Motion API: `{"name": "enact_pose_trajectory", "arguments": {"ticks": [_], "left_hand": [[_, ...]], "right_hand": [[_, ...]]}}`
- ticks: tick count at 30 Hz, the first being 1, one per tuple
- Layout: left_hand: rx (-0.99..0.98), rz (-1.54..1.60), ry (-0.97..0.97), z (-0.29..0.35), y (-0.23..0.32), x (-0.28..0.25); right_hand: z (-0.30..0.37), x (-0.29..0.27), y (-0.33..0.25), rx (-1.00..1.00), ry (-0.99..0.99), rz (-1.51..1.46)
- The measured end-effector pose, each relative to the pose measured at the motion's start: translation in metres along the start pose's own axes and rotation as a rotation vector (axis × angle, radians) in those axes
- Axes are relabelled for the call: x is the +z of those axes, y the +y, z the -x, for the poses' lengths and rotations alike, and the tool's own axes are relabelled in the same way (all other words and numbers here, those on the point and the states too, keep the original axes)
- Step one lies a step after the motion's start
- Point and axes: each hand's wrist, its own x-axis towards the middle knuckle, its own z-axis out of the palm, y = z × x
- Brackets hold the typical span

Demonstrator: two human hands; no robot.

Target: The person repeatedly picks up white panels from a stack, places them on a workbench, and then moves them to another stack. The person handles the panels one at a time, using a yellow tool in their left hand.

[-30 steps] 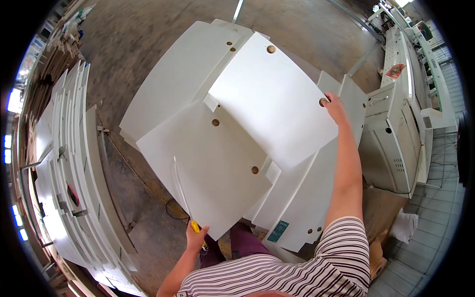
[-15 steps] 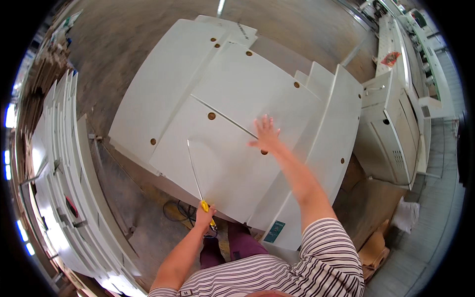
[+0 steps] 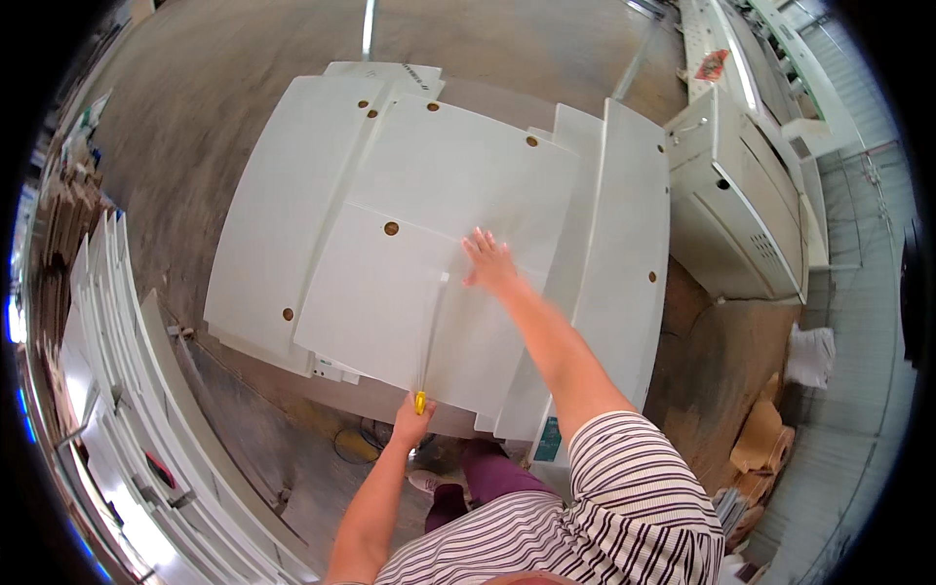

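My left hand (image 3: 412, 425) is closed around the yellow handle of an air blow gun (image 3: 420, 402), at the near edge of the white panels. Its long thin nozzle reaches out over the near panel (image 3: 361, 302) and looks smeared by motion. My right hand (image 3: 489, 261) has its fingers spread over the same panel, by the seam with the farther panel (image 3: 468, 156); whether the palm presses on it I cannot tell. Brown-lined round holes (image 3: 391, 228) dot the panels.
Another white panel (image 3: 263, 195) lies at left, and a long one (image 3: 629, 214) at right. White boards (image 3: 127, 390) stand at far left. A white cabinet (image 3: 731, 214) is on the right. A dark hose (image 3: 356, 444) lies on the floor near my feet.
The nozzle has swung to the right over the near panel. The view has shifted, so the panels appear farther left. My right hand remains spread over the panels.
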Motion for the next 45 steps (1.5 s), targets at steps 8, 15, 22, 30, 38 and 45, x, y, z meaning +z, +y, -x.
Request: {"name": "enact_pose_trajectory", "arguments": {"ticks": [8, 15, 22, 30, 38, 45], "left_hand": [[0.087, -0.242, -0.041, 0.124, 0.013, -0.041], [0.098, 0.457, 0.297, 0.245, -0.04, -0.074], [0.537, 1.26, 0.442, 0.384, -0.002, -0.14], [0.041, 1.385, 0.785, 0.516, -0.194, -0.082], [-0.481, 1.268, 0.856, 0.628, -0.318, 0.095], [-0.8, 1.432, 1.026, 0.612, -0.322, 0.124]], "right_hand": [[0.249, 0.081, 0.007, 0.348, 0.257, -0.448], [0.363, 0.079, -0.126, -0.197, -0.445, -0.622], [0.442, 0.006, -0.358, -0.703, -0.566, -0.954], [0.4, 0.01, -0.388, -0.834, -0.421, -0.451], [0.384, 0.046, -0.315, -0.185, -0.834, -0.253], [0.378, 0.104, -0.263, -0.056, -1.012, -0.034]]}}
